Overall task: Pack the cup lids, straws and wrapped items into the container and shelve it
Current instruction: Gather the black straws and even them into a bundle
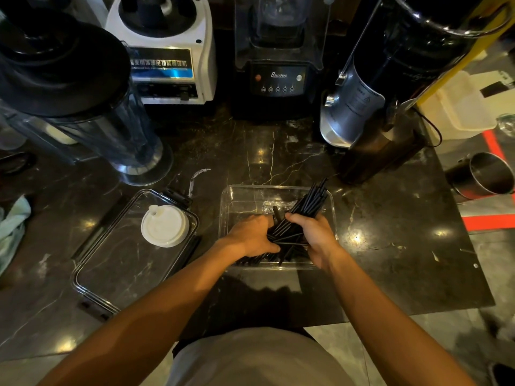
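- R hand (316,237): fingers curled round a bundle of black straws (303,210), gripping it near the lower end; the bundle tilts up and away to the R, tips poking past the far-R corner of the clear container (331,215).
- L hand (250,235): just L of the R one, palm down, fingers curled over the lower ends of the same straws; looks like a grip, though fingertips are hidden.
- Both hands sit inside the container, near its front half; more straws lie flat on its bottom under the hands.
- Container rests on the dark marble counter (390,246), right in front of the person.
- L of the L hand: clear container lid (117,263) lying flat w/ black latches, apart from the container.
- On that lid, at its far end: white cup lids (165,225), stacked; count unclear.
- Beyond the hands, at the back of the counter: blender jar (92,121) far L, white blender base (172,51), black blender (278,76) marked "Blenders", silver-black machine (370,101) to the R.
- Far R, off the counter: metal cup (485,176).
- Far L edge: pale cloth (11,232).
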`<state>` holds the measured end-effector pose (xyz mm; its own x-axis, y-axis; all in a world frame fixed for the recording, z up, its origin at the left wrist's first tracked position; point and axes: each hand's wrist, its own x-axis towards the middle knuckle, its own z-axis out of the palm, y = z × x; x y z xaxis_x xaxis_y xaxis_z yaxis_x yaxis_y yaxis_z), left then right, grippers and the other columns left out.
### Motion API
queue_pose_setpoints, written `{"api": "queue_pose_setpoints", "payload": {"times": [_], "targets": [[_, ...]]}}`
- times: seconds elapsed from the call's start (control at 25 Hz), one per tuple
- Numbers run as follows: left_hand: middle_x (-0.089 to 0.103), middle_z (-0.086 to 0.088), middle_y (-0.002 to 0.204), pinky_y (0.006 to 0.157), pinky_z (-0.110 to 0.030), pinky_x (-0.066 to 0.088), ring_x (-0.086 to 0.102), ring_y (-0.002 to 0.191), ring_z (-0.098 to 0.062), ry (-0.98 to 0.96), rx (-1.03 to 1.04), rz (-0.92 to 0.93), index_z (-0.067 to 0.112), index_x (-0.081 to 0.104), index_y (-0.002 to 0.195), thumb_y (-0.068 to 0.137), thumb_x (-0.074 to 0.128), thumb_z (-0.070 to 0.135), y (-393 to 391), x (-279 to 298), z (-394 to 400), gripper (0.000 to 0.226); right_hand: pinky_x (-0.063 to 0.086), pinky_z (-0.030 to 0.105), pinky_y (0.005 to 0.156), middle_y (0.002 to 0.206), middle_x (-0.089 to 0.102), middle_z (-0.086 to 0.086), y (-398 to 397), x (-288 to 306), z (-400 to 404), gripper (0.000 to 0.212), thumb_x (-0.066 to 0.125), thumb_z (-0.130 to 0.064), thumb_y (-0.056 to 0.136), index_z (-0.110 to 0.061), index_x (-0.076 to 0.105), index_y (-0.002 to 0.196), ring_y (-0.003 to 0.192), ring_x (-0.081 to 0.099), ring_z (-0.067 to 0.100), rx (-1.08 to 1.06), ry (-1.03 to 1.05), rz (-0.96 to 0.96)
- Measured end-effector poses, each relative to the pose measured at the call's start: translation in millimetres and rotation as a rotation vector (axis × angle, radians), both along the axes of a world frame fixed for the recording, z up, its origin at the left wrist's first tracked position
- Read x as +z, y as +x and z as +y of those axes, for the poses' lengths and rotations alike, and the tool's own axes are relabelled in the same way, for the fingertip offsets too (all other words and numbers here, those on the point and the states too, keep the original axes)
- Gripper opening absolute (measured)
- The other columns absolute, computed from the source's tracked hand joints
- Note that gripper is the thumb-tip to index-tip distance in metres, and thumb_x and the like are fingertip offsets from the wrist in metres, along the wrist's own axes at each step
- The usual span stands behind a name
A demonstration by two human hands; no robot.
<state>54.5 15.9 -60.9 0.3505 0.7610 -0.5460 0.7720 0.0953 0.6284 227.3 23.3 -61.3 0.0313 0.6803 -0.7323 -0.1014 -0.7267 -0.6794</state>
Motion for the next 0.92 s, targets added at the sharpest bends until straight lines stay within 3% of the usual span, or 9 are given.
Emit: {"api": "queue_pose_setpoints", "payload": {"times": [0.12,0.24,0.44,0.6,0.72,0.92], "targets": [[0.065,0.003,0.114,0.084,-0.033,0.056,0.065,0.102,-0.015,-0.026,0.068,-0.066,0.022,0.058,0.115,0.088,0.079,0.03,-4.6,-4.0,-0.5,0.035,0.057,0.044,0.096,0.114,0.078,0.006,0.6,-2.3,-0.7,0.033,0.072,-0.016,0.093,-0.013,0.064,0.126,0.107,0.074,0.023,-0.002,0.012,-0.008],[0.065,0.004,0.115,0.091,-0.041,0.058,0.066,0.104,-0.015,-0.079,0.162,-0.144,0.024,0.058,0.12,0.084,0.081,0.031,-8.0,-7.4,-2.9,0.043,0.057,0.04,0.089,0.114,0.077,0.006,1.2,-1.8,-0.6,0.03,0.072,-0.017,0.094,-0.014,0.066,0.123,0.108,0.073,0.024,0.002,0.024,-0.01],[0.067,0.01,0.105,0.075,-0.019,0.05,0.066,0.098,-0.008,-0.126,0.224,-0.233,0.02,0.063,0.121,0.085,0.082,0.021,-5.1,-5.4,-5.2,0.04,0.056,0.045,0.098,0.114,0.078,0.009,2.4,1.8,0.4,0.033,0.071,-0.015,0.094,-0.009,0.065,0.126,0.11,0.073,0.026,0.032,0.033,0.042],[0.07,0.004,0.113,0.091,-0.039,0.06,0.071,0.101,-0.013,-0.164,0.241,-0.269,0.022,0.056,0.119,0.085,0.082,0.022,-5.8,-5.5,-1.0,0.043,0.056,0.045,0.099,0.121,0.076,0.012,3.7,6.7,1.9,0.034,0.066,-0.015,0.096,-0.007,0.065,0.129,0.113,0.073,0.027,0.065,0.052,0.117],[0.067,0.003,0.121,0.097,-0.041,0.058,0.068,0.109,-0.014,-0.149,0.165,-0.266,0.023,0.051,0.129,0.09,0.078,0.026,-8.1,0.0,3.4,0.048,0.055,0.044,0.098,0.125,0.074,0.013,2.7,11.5,3.9,0.038,0.066,-0.024,0.097,-0.007,0.065,0.131,0.118,0.071,0.027,0.093,0.063,0.156],[0.064,-0.002,0.127,0.097,-0.043,0.058,0.066,0.113,-0.019,-0.113,-0.058,-0.155,0.019,0.04,0.144,0.096,0.07,0.032,-11.2,11.1,14.1,0.058,0.056,0.036,0.085,0.115,0.077,0.01,-3.4,19.9,7.9,0.032,0.066,-0.032,0.098,-0.009,0.073,0.119,0.11,0.074,0.024,0.121,0.035,0.166]]}}
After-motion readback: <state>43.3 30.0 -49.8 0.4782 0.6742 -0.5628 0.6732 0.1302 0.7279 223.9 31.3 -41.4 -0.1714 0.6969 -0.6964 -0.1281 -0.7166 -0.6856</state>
